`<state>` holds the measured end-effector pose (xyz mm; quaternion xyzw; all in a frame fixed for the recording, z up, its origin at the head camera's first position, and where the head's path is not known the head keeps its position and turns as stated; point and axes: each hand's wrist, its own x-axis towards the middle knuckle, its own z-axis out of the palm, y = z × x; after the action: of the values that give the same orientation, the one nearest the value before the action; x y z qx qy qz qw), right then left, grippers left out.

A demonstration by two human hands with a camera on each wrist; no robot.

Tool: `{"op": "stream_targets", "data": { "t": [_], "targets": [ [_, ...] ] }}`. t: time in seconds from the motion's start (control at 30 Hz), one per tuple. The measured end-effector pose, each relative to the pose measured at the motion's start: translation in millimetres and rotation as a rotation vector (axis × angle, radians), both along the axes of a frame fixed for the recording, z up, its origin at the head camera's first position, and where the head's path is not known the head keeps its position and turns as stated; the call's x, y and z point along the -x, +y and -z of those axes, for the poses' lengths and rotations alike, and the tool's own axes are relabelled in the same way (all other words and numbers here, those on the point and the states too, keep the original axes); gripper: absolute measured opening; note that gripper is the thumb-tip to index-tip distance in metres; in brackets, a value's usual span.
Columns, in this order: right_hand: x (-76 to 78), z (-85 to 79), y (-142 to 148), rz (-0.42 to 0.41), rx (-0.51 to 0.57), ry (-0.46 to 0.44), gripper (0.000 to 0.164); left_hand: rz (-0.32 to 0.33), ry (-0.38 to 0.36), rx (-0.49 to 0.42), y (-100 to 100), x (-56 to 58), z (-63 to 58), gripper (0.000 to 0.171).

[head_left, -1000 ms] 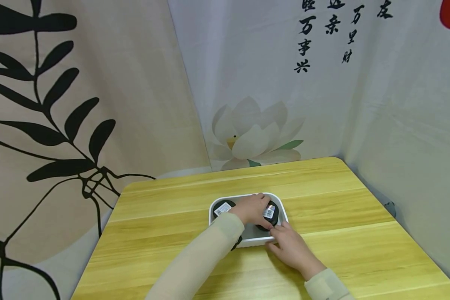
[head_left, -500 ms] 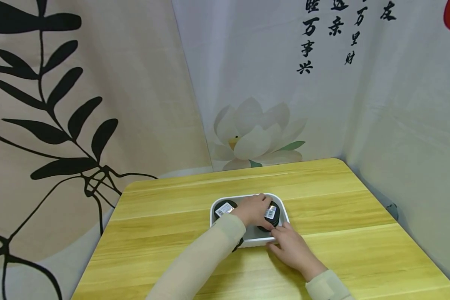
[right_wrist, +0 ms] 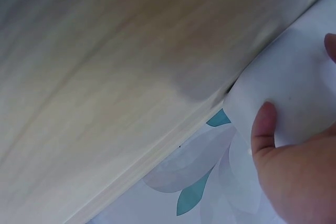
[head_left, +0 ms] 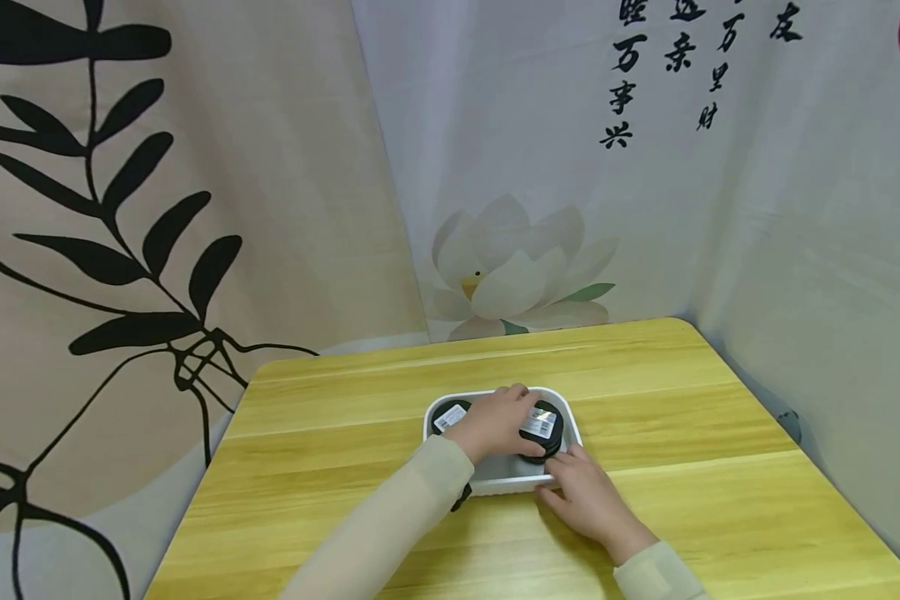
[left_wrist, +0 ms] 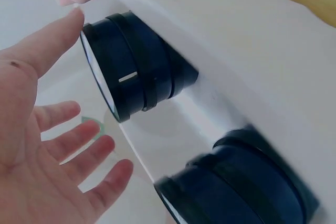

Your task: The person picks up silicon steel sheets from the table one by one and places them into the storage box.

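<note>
A white tray [head_left: 506,483] on the table holds two black banded cylinders. The right cylinder [head_left: 546,429] and the left cylinder [head_left: 450,414] carry white labels on top; the left one is partly behind my left hand [head_left: 495,421]. That hand is spread over the tray, its thumb at the right cylinder's edge. In the left wrist view, the left hand [left_wrist: 37,161] has its fingers apart, with the thumb tip at the rim of one black cylinder [left_wrist: 134,66]. My right hand [head_left: 588,500] grips the tray's near right corner; its thumb [right_wrist: 264,124] lies against the outer wall [right_wrist: 294,87].
The yellow wood-grain table [head_left: 330,450] surrounds the tray, with its far edge behind it. Printed curtains [head_left: 495,125] hang beyond the table and along its right side. A black band [head_left: 461,497] shows at my left wrist.
My left hand has shifted slightly left, away from the right cylinder, uncovering more of its top and label. The right hand keeps its place at the tray corner.
</note>
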<state>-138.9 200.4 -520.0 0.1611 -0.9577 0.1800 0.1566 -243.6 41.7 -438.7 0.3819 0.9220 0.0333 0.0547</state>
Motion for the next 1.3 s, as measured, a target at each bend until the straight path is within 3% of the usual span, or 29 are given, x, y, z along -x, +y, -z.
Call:
{"op": "stream_targets", "data": {
  "t": [0.2,0.37,0.6,0.87,1.07,1.3],
  "targets": [
    [-0.2,1.8,-0.7,0.018,-0.008,0.011,0.019,-0.015,0.035,-0.072,-13.8,-7.1,-5.0,0.072],
    [-1.2,3.8,-2.5,0.026,0.013,0.023,0.018,0.008,0.089,-0.172,-25.1,-15.1,-5.5,0.049],
    [-2.3,6.0,-4.2,0.031,0.016,0.028,0.024,-0.003,0.026,-0.342,-42.0,-34.7,-3.5,0.016],
    [-3.8,5.9,-5.5,0.037,0.023,0.017,0.028,-0.003,0.141,-0.393,-65.3,-46.7,9.6,0.012],
    [-5.8,2.1,-6.2,0.065,0.076,-0.023,0.019,-0.016,0.273,-0.426,-87.1,-55.8,23.5,0.012],
    [-3.5,-2.8,-5.7,0.079,0.058,0.107,0.013,-0.081,0.368,-0.415,-113.1,-64.2,36.8,0.020]
  ]
}}
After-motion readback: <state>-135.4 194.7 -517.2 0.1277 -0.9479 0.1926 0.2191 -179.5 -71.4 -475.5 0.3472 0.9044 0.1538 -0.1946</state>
